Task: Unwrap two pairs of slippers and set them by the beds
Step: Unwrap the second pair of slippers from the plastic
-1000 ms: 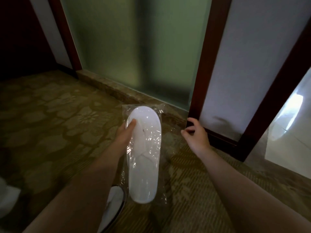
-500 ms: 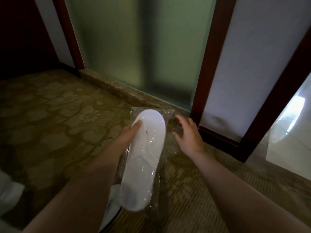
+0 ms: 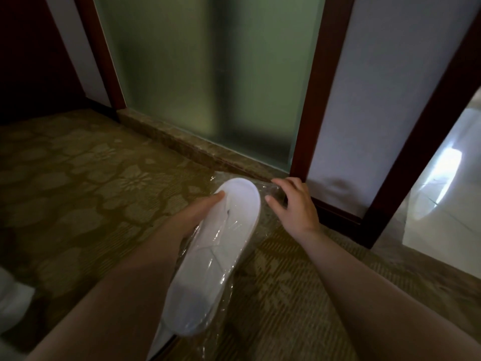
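Note:
A white slipper pack [image 3: 216,256] in clear plastic wrap is held above the patterned carpet, sole side up and tilted to the lower left. My left hand [image 3: 197,214] grips its left edge, thumb on top near the far end. My right hand [image 3: 294,204] hovers at the pack's far right corner, fingers spread and touching the loose clear plastic [image 3: 273,190] there. Whether those fingers pinch the plastic is unclear. A second white shape [image 3: 158,342] shows under my left forearm, mostly hidden.
A frosted glass panel [image 3: 208,74] on a stone sill [image 3: 182,142] stands ahead, framed by dark red wood posts [image 3: 309,100]. A bright tiled floor [image 3: 442,209] opens at the right. White fabric [image 3: 13,303] lies at the left edge on the carpet [image 3: 78,191].
The pack has tilted so its near end swings to the lower left. My right hand has moved left from the door post to the plastic at the pack's far corner, fingers spread.

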A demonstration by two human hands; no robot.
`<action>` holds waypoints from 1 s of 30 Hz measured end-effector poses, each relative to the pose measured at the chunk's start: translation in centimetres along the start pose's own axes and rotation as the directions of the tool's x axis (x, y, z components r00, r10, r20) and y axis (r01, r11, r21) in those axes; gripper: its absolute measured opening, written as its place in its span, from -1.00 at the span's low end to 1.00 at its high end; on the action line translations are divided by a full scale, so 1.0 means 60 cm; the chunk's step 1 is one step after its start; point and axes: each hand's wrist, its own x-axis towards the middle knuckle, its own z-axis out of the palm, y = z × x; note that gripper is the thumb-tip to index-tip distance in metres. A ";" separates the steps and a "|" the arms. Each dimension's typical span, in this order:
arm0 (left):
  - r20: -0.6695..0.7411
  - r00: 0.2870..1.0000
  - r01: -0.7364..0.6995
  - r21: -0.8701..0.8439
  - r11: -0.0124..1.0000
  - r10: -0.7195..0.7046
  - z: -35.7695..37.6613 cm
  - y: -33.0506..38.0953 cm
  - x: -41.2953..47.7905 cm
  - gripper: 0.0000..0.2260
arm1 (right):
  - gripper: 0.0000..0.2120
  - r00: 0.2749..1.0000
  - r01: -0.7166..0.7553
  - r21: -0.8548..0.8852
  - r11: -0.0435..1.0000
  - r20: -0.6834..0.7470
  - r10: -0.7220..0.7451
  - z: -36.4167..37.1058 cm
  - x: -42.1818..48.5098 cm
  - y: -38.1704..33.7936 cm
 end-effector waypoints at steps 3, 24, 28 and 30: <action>0.005 1.000 0.005 -0.039 0.999 -0.005 -0.005 0.001 0.001 -0.59 | -0.57 1.000 0.003 -0.018 1.000 0.014 -0.002 -0.005 -0.001 0.000; 0.081 0.997 -0.012 0.114 0.993 0.003 -0.012 -0.009 0.008 -0.50 | -0.86 0.981 -0.128 0.274 0.953 -0.106 0.162 -0.007 0.010 -0.002; 0.130 0.991 -0.047 0.152 0.987 0.028 -0.007 -0.011 0.005 -0.56 | -0.84 0.958 -0.222 0.385 0.896 -0.083 0.274 -0.007 0.012 0.005; 0.147 0.988 -0.062 0.176 0.982 0.036 -0.003 -0.011 0.004 -0.58 | -0.82 0.945 -0.261 0.405 0.876 -0.076 0.317 -0.004 0.012 0.010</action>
